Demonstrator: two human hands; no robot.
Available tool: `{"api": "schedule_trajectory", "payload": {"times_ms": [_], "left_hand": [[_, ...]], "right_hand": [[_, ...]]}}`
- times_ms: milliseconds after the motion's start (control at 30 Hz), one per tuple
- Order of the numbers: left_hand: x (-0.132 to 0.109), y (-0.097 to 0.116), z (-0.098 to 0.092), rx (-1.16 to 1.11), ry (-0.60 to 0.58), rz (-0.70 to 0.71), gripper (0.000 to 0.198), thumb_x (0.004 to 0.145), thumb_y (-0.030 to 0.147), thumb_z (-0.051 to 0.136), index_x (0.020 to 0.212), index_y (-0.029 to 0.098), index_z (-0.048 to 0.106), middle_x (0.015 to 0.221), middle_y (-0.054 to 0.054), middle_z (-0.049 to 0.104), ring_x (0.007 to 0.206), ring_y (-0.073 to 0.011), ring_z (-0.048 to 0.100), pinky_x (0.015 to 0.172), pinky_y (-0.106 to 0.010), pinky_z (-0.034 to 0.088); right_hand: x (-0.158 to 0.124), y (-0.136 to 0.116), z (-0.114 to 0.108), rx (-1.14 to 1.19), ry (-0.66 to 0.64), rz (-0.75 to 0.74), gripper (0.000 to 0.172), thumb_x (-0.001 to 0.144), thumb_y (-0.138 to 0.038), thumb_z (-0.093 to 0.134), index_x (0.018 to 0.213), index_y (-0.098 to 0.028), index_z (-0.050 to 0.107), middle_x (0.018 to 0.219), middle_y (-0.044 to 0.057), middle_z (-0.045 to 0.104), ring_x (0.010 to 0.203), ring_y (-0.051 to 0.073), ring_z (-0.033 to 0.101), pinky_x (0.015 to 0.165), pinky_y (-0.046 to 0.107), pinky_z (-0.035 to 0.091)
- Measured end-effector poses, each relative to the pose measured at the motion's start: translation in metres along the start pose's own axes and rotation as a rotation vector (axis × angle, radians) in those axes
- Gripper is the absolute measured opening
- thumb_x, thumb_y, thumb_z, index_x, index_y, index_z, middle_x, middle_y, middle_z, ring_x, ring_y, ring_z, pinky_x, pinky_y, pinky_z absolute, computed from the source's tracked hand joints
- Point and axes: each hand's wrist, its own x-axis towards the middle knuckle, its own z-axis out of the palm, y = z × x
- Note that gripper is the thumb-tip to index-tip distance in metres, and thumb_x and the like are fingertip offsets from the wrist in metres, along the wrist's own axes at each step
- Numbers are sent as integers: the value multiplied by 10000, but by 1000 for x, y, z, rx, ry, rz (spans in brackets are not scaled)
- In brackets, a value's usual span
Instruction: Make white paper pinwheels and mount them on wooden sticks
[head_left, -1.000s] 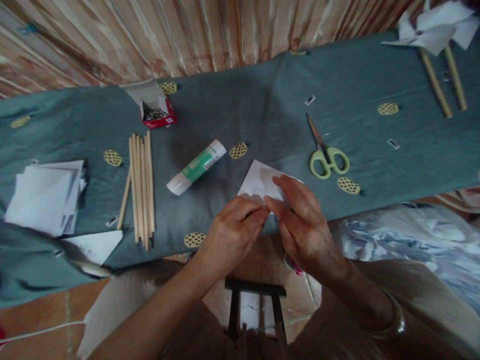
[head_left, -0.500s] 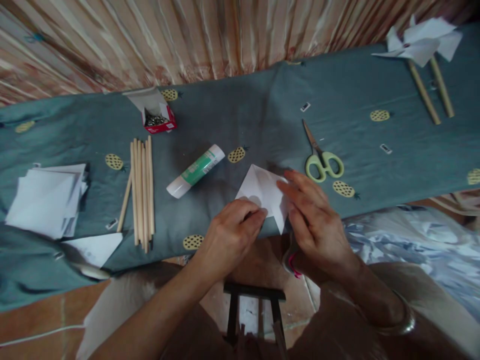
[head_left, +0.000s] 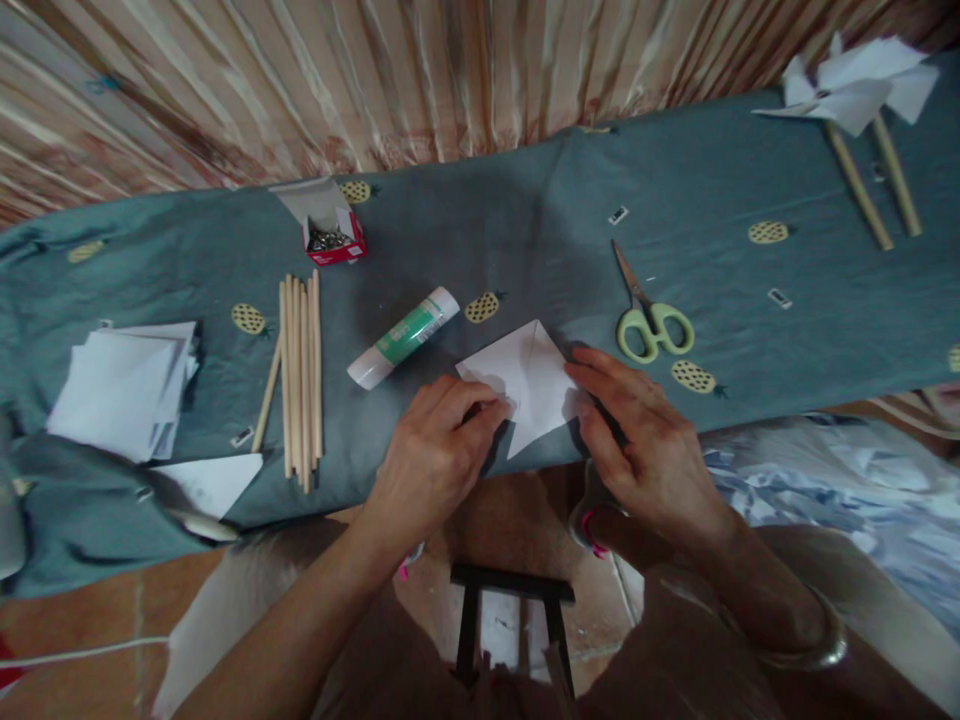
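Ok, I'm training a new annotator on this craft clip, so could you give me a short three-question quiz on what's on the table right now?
1. True or false: the scissors lie to the right of the glue stick.
2. What do the left hand and the right hand both touch? A) the wooden sticks B) the white paper C) the red box
3. Fill in: the handles of the scissors are light ____.
Key: 1 true; 2 B; 3 green.
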Motion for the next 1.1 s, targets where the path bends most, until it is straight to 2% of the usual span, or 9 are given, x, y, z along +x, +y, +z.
{"api": "schedule_trajectory", "payload": {"times_ms": [133,300,467,700,900,1100], "left_hand": [[-2,8,3,-2,15,12,168,895,153,544,1043,163,622,1002,-86,653,919,-202,573,768,-364,489],[-3,11,10,-5,29,25,156,891,174,561,1032,171,629,988,-81,650,935,-205,580,767,-361,489],[-3,3,13,-75,62,-39,179,891,135,552,1050,165,628,1077,-93,661,972,-196,610,831,-373,519],[2,-2,11,-148,63,-124,145,878,170,583,1001,169,661,900,-56,706,849,-183,636,775,-360,527],[5,-3,13,-190,38,-208,148,874,186,596,1006,182,661,911,-47,718,864,-190,651,794,-365,527],[8,-4,13,-194,16,-258,179,872,193,597,1046,194,641,915,-37,712,865,-179,650,794,-344,519]], "right_hand": [[-1,0,1,-19,-3,-15,352,908,-190,448,1235,-173,578,1338,145,572,1243,278,536,1035,509,441],[-2,0,2,-17,2,0,341,913,-203,446,1220,-201,595,1336,124,574,1232,281,542,1049,518,423],[-2,0,2,-13,6,-4,321,913,-208,453,1185,-159,617,1316,149,584,1219,289,548,1030,513,437],[-2,1,4,9,3,-14,297,905,-225,473,1151,-202,639,1325,123,572,1174,292,567,1010,527,443],[-3,0,7,-8,-38,-55,297,898,-197,477,1153,-221,626,1383,120,514,1237,297,512,997,519,452],[-2,-2,8,-36,-69,-65,295,891,-182,469,1134,-174,636,1376,152,512,1236,321,505,998,539,437]]}}
